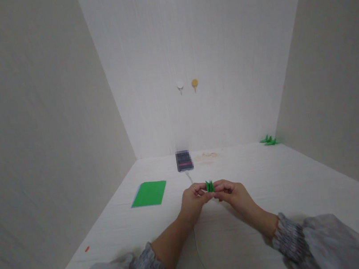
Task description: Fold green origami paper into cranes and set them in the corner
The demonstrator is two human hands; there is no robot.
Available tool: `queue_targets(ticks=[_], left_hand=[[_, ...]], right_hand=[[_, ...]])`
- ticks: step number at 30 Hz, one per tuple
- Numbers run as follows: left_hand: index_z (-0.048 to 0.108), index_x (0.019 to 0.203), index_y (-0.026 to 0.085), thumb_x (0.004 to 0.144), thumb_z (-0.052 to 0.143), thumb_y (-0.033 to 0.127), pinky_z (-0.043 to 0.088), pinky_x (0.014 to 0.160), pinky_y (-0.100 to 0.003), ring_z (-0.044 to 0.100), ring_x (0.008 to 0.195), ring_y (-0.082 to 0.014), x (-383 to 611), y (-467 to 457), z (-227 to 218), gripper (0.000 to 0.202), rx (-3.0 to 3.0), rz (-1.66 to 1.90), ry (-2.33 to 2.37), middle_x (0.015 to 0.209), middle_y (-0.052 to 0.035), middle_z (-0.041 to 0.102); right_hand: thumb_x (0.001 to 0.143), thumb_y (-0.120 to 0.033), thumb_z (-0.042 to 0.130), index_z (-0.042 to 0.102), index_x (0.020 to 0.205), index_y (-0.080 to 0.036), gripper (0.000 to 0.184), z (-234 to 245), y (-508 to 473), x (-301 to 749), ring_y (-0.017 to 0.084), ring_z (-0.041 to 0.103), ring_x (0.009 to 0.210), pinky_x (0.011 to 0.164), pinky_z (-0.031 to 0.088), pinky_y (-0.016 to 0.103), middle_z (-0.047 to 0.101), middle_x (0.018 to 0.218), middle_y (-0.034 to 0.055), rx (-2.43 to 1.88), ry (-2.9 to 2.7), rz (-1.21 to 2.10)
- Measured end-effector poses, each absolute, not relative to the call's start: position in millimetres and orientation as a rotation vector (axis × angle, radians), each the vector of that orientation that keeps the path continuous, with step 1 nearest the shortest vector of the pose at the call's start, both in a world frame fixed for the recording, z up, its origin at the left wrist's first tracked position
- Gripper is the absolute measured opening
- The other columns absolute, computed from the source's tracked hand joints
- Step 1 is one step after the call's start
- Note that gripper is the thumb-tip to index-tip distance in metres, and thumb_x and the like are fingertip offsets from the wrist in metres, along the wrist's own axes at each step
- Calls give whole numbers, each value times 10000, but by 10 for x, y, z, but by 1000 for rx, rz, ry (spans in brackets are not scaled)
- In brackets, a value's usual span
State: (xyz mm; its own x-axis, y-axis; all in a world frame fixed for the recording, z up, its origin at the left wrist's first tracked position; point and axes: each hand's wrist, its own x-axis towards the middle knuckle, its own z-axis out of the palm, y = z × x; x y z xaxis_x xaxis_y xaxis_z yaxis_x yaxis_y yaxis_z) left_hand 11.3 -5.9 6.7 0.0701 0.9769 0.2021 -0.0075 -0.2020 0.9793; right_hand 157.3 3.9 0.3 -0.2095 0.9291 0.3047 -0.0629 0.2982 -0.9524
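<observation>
Folded green paper (209, 186) sits right between the two hands, raised flaps pointing up, pleats side by side. It's small; can't call its long axis for sure, looks roughly upright. Neither hand is clearly nearer: it's at the fingertips of both.

Left hand (192, 200) pinches it from the left, thumb running under toward the other thumb. Right hand (233, 193) pinches from the right, fingers curled. Forearms angle inward from both sides, wrists low, hands mirrored.

Further out: flat green paper (149, 193) left of the left hand, well apart. White cable (200, 253) runs under the left hand to a dark device (184, 161) beyond it. Green folded pieces (270, 140) far off, beyond and right of the right hand. Orange scrap (87, 249) well left of the left hand, on the near side.
</observation>
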Motion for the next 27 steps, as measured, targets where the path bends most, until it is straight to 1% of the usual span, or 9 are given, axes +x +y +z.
queue_targets(ticks=[3,7,13,16,18,22,27], left_hand=[[643,727,159,523,705,258,320,514,-208,419,509,-85,109,-60,67,235,1389,1321,1085,539,29,505],[643,713,157,525,706,258,334,537,-212,436,534,-91,98,-58,63,223,1394,1373,1105,559,20,517],[627,692,140,525,698,240,328,511,-210,424,490,-79,105,-61,88,207,1304,1352,1083,508,33,502],[606,665,135,504,707,223,321,501,-206,428,478,-74,117,-63,101,209,1245,1342,1049,497,38,510],[597,650,134,497,711,212,316,494,-203,424,470,-70,120,-60,97,207,1230,1338,1037,488,42,507],[591,649,131,514,703,218,321,489,-202,427,463,-68,117,-48,73,196,1232,1324,1001,485,38,516],[594,648,133,516,703,260,342,491,-212,454,468,-77,116,-42,66,214,1211,1294,990,525,16,558]], right_hand=[[573,-265,680,630,585,-193,89,15,34,1571,120,522,583,527,437,247,611,777,19,-853,-1480,1112],[589,-239,667,620,590,-201,60,28,23,1570,111,505,569,526,419,241,593,741,3,-840,-1482,1098],[581,-221,651,593,607,-190,71,60,11,1570,99,458,500,481,357,226,521,547,-38,-903,-1481,1100],[579,-220,643,576,644,-183,100,68,14,1562,97,450,465,466,348,226,494,487,-50,-933,-1450,1131],[568,-213,645,562,686,-182,147,77,14,1552,98,458,459,465,362,227,502,490,-50,-907,-1416,1162],[548,-203,650,550,753,-183,229,103,0,1531,90,472,458,457,383,225,535,561,-39,-847,-1355,1229],[561,-222,639,588,745,-183,195,109,-21,1534,96,476,462,469,393,241,555,559,-29,-852,-1378,1260]])
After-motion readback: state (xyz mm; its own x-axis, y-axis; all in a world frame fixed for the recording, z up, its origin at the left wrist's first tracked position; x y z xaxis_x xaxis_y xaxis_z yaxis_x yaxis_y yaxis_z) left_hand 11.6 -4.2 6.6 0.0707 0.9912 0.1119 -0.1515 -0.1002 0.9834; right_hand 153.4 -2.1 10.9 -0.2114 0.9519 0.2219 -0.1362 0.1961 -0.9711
